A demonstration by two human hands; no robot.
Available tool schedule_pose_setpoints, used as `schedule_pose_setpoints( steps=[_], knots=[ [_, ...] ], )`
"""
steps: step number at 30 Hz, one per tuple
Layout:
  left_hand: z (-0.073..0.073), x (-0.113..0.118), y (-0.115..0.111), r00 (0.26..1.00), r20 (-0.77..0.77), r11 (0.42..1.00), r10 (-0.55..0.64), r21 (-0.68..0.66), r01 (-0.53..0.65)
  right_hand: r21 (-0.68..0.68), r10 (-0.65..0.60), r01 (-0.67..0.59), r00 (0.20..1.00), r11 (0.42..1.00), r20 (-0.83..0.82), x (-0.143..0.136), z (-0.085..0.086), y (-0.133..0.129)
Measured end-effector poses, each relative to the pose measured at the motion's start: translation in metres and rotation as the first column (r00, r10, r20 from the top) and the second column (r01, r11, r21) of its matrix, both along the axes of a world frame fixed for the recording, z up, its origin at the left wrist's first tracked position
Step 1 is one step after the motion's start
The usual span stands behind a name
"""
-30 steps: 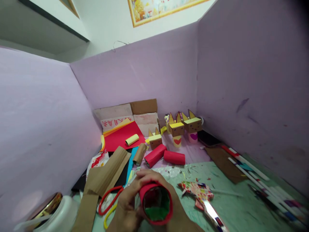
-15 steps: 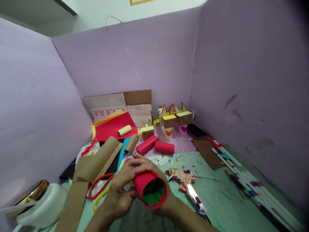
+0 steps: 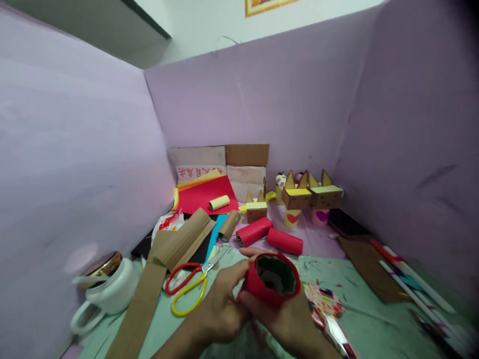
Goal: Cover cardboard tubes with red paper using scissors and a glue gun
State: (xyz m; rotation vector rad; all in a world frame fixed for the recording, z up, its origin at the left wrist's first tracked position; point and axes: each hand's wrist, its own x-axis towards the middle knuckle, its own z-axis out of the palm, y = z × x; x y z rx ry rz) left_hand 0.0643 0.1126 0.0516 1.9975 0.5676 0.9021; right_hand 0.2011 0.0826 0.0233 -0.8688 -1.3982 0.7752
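A red paper-covered tube, dark green inside, stands nearly upright with its open end toward me. My left hand wraps round its left side, thumb and fingers pressed on the paper. Round the right and lower side my right hand is closed on the same tube; part of that hand is hidden behind it. Just left of my hands lie scissors with red and yellow handles, blades apart. Beyond the hands rest a red roll and another red roll.
Cardboard figures with pointed ears stand at the back right. A white mug and a cardboard strip are on the left. Markers lie at the right, near a patterned glue gun. Purple walls enclose three sides.
The tube has tipped from lying toward me to nearly upright, and both hands have turned with it. My view has swung left, showing more of the mug and the whole scissors.
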Motion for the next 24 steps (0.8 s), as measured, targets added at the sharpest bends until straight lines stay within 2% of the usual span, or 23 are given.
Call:
schedule_pose_setpoints(
  steps=[3,5,8,10,13,15,17,19,21,22,24],
  knots=[
    [0.005,0.003,0.0,0.993,0.117,0.968,-0.022,-0.244,0.051,-0.18,0.009,-0.005,1.0,0.984,0.021,0.001,0.002,0.001],
    [0.003,0.004,0.001,0.981,0.187,0.921,-0.059,-0.368,0.126,-0.229,0.043,-0.048,0.999,0.972,-0.028,0.002,0.003,0.002],
    [-0.005,0.005,0.005,0.96,0.255,0.854,-0.121,-0.466,0.231,-0.249,0.183,-0.203,0.978,0.947,-0.103,0.006,0.004,0.005],
    [-0.013,0.007,0.008,0.946,0.296,0.797,-0.135,-0.534,0.281,-0.273,0.288,-0.315,0.948,0.909,-0.134,0.009,0.005,0.005],
    [-0.023,0.01,0.011,0.933,0.338,0.72,-0.124,-0.616,0.319,-0.277,0.333,-0.37,0.927,0.887,-0.173,0.012,0.006,0.004],
    [-0.027,0.012,0.01,0.932,0.348,0.698,-0.103,-0.642,0.316,-0.285,0.269,-0.301,0.952,0.91,-0.146,0.013,0.007,0.004],
    [-0.028,0.013,0.007,0.94,0.327,0.702,-0.097,-0.647,0.297,-0.309,0.125,-0.142,0.989,0.94,-0.076,0.013,0.006,0.007],
    [-0.027,0.011,0.005,0.967,0.247,0.771,-0.06,-0.604,0.202,-0.342,-0.05,0.044,0.999,0.939,-0.008,0.012,0.003,0.011],
    [-0.024,0.005,0.006,0.987,0.162,0.845,0.009,-0.529,0.079,-0.378,-0.188,0.189,0.981,0.906,0.04,0.007,0.0,0.014],
    [-0.021,0.0,0.009,0.99,0.135,0.869,0.045,-0.494,0.028,-0.394,-0.239,0.244,0.969,0.886,0.065,0.003,-0.001,0.015],
    [-0.014,-0.013,0.021,0.991,0.12,0.881,0.056,-0.474,0.008,-0.397,-0.282,0.298,0.954,0.868,0.101,-0.007,0.0,0.015]
  ],
)
